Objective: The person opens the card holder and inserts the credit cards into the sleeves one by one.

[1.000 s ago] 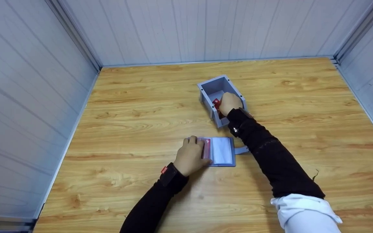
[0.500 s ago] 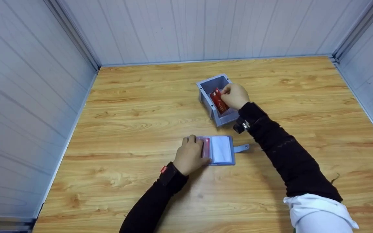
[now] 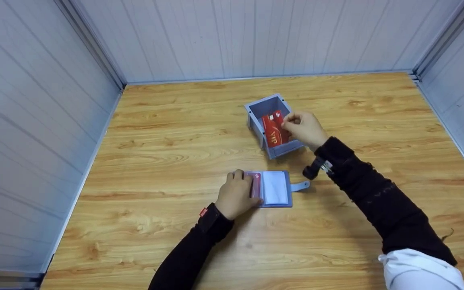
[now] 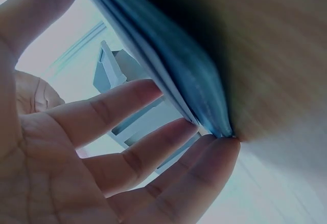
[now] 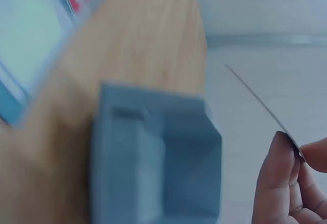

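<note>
My right hand (image 3: 305, 128) pinches a red card (image 3: 272, 131) with gold VIP lettering between thumb and fingers. In the head view the card overlaps the grey bin (image 3: 278, 150). The right wrist view shows the card (image 5: 263, 105) edge-on, held up beside the bin (image 5: 117, 152). My left hand (image 3: 237, 194) holds the left half of an open blue card holder (image 3: 276, 187), thumb at its near edge and fingers bent at the far edge. Under those fingers a red card (image 3: 257, 185) sits in a clear sleeve. The left wrist view shows fingertips along the holder's edge (image 4: 204, 86).
The holder's snap strap (image 3: 301, 185) sticks out to the right. A wood-grain table (image 3: 167, 141) carries everything, with pale panels (image 3: 232, 40) standing behind it and at both sides.
My right hand has come up out of the grey bin with the red card and shifted to the right, turning the card's VIP face into view. The left hand and holder have stayed put.
</note>
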The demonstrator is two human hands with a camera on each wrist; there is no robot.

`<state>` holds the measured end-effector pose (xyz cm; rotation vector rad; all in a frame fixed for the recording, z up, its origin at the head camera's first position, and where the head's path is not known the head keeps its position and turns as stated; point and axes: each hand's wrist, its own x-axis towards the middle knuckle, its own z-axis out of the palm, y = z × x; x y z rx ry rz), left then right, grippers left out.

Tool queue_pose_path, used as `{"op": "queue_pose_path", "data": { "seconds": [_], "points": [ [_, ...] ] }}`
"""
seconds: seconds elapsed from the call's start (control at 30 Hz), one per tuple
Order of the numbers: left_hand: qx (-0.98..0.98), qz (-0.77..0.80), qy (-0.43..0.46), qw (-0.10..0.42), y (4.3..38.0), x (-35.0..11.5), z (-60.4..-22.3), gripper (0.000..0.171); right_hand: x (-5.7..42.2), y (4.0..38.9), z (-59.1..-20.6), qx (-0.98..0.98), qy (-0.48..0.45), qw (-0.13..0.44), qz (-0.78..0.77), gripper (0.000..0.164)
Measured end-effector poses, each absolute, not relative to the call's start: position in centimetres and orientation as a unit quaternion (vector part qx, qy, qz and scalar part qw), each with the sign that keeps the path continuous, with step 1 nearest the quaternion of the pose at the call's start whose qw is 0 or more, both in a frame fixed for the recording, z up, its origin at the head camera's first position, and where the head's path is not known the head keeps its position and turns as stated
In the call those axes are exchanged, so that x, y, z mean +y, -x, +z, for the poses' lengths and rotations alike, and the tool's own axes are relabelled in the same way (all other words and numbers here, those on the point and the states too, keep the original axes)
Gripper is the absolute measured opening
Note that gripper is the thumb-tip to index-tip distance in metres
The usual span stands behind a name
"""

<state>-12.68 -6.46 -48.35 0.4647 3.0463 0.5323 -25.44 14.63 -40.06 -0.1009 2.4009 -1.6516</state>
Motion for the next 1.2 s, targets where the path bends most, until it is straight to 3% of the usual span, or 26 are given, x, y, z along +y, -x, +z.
{"op": "queue_pose_path", "data": {
  "seconds": [0.23, 0.53, 1.2],
  "points": [
    [0.973, 0.177, -0.149, 0.010, 12.7, -6.5, -48.2, 0.067, 14.5, 22.2, -42.4, 0.759, 0.039, 0.197, -0.619, 0.014],
    [0.974, 0.167, -0.152, 0.008, 12.7, -6.4, -48.1, 0.063, 15.0, 19.3, -46.5, 0.689, 0.004, 0.277, -0.669, 0.006],
    [0.976, 0.163, -0.142, 0.018, 12.6, -6.4, -48.1, 0.068, 16.2, 18.5, -50.4, 0.640, -0.002, 0.270, -0.719, 0.006]
  ]
}}
